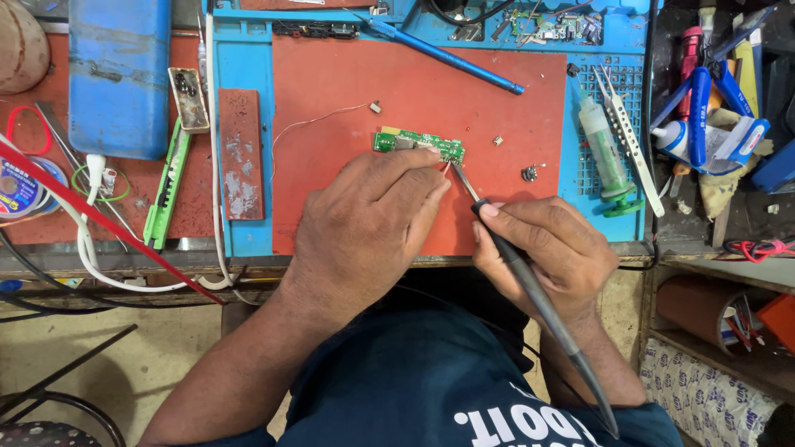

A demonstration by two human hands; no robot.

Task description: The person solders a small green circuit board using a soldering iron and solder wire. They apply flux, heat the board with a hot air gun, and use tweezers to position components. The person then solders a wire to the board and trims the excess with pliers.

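Observation:
A small green circuit board [418,143] lies on the red mat [348,91] in the middle of the blue work mat. My left hand [368,219] rests on the red mat with its fingertips pressed on the board's near edge. My right hand [542,244] grips a black soldering iron [530,285] like a pen. Its metal tip [457,172] touches the board's right end, beside my left fingertips. A thin wire [319,118] with a small part at its end lies on the mat to the left of the board.
A blue pen-like tool [447,54] lies at the back. Tweezers [629,124] and a flux syringe [604,153] sit on the right. A tool tray [720,99] stands further right. A blue box [120,74], green tool [166,186] and cables lie left.

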